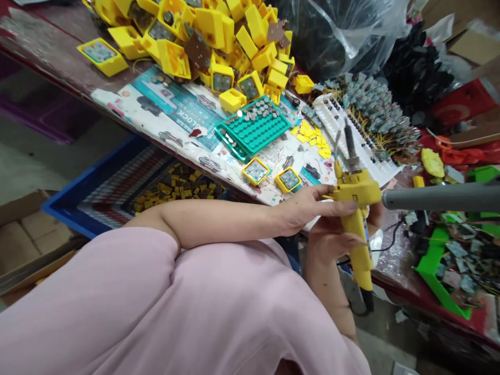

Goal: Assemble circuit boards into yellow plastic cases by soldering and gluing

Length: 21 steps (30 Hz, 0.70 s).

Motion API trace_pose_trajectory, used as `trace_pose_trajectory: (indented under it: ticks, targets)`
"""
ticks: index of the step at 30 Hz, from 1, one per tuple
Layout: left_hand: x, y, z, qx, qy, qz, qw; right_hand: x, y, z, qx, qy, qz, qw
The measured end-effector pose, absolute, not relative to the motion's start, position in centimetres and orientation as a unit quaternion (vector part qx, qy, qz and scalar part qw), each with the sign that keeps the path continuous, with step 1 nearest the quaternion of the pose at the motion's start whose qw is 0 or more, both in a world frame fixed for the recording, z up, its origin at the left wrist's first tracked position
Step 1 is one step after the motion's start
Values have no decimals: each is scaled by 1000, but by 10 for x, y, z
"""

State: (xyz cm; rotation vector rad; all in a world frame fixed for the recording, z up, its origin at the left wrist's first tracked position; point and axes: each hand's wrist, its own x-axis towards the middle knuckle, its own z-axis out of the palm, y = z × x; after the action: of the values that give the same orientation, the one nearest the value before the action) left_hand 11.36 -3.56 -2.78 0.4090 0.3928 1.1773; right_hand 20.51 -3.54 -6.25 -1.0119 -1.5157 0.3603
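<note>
A yellow soldering gun (358, 229) stands nearly upright in front of me, its dark tip toward the far side of the table. My right hand (336, 239) is wrapped round its body from below, some fingers hidden behind it. My left hand (307, 208) pinches the gun's upper part with thumb and fingers; whether a small piece is also between them I cannot tell. Left of the hands, two yellow housings with circuit boards, one nearer (289, 179) and one farther (256, 171), lie on the table edge. Behind these sits a green tray (269, 133) with small round metal parts.
A heap of yellow housings (219, 31) fills the back. Small yellow pieces (312, 138) lie beside a white rack (375, 151) and many wired boards (375, 109). A grey tube (441, 198) reaches in at right, above a green bin (437, 265). A blue crate (78, 195) stands below left.
</note>
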Motion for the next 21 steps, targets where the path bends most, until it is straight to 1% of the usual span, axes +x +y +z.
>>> trace_pose_trajectory:
  ticks: [2,5,8,10,11,13,15,17,19,21]
  targets:
    - [115,-34,-29,228,193,544,784,198,-24,-60,-414,-648,101,631]
    - [110,-36,-36,299,198,540,761,204,-16,-53,-401,-660,63,632]
    - [88,-46,-45,451,236,463,725,225,-14,-40,-397,-660,60,635]
    - [64,-51,-49,619,275,390,624,241,-14,-29,-373,-652,68,657]
    - [51,-51,-50,696,297,367,541,249,-13,-24,-355,-645,71,673]
    - [25,-43,-47,779,368,361,358,262,-11,-15,-319,-626,76,708]
    - [7,-27,-43,809,444,305,237,270,-9,-9,-294,-604,77,737]
    - [0,-10,-39,837,470,211,182,275,-8,-6,-287,-591,64,751]
    - [1,1,-39,861,466,127,163,277,-12,-5,-315,-591,43,741]
    - [3,4,-40,867,468,101,142,280,-21,-4,-362,-612,10,703]
